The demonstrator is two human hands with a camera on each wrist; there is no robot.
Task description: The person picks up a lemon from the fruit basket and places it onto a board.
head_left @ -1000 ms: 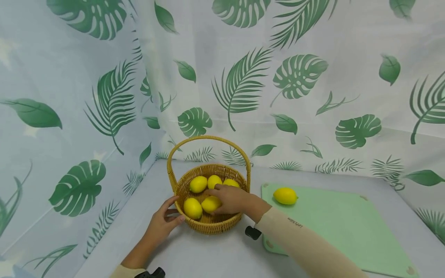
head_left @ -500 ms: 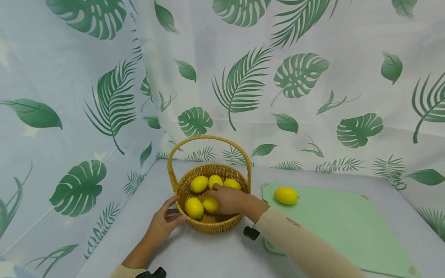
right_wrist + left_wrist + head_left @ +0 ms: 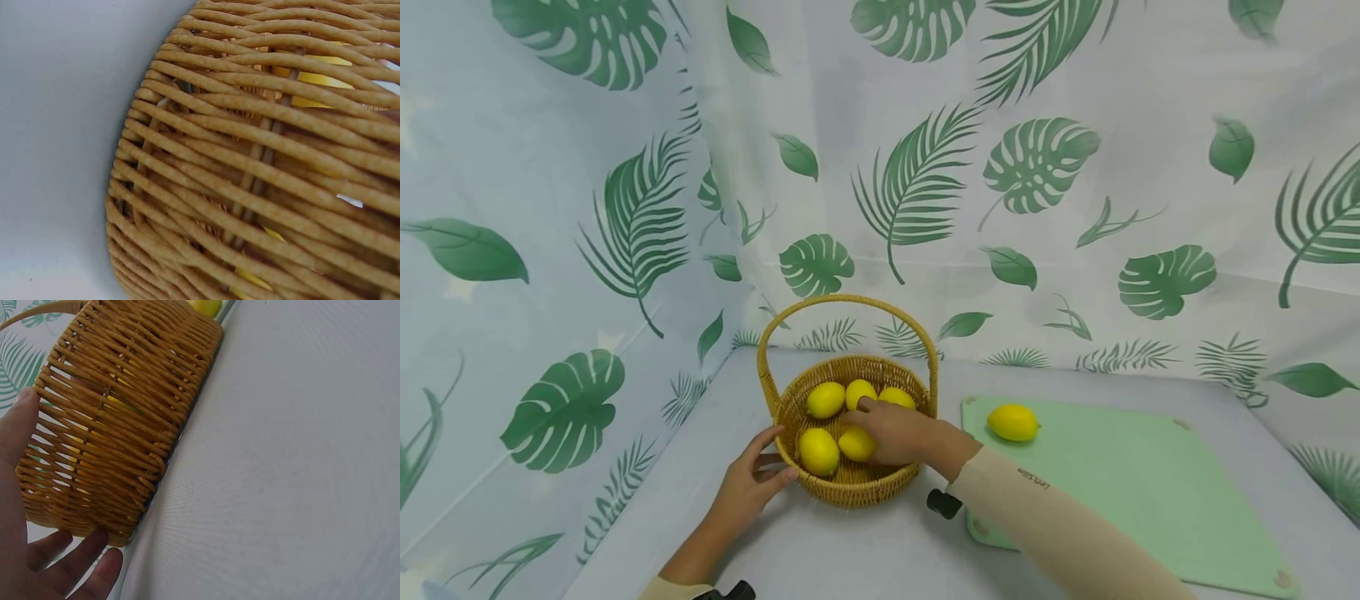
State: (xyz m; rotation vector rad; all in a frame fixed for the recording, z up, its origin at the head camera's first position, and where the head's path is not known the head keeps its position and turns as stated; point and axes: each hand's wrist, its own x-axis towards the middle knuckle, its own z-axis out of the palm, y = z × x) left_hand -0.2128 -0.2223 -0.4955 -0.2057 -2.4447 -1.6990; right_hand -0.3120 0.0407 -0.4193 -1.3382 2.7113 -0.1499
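Lemon [image 3: 856, 444] lies in the basket [image 3: 852, 493], towards the tabletop's [image 3: 865, 554] back-left corner. Right hand [image 3: 895, 433] curls round it, partly hidden; left hand [image 3: 747, 477] loosely braces the basket. Advisable: steady bracing, secure mid-fruit hold.

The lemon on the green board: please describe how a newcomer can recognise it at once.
In the head view, right of the wicker basket lies a pale green board. Near its far left corner rests a single yellow lemon. The other visible lemons are in the basket, so it alone is outside.
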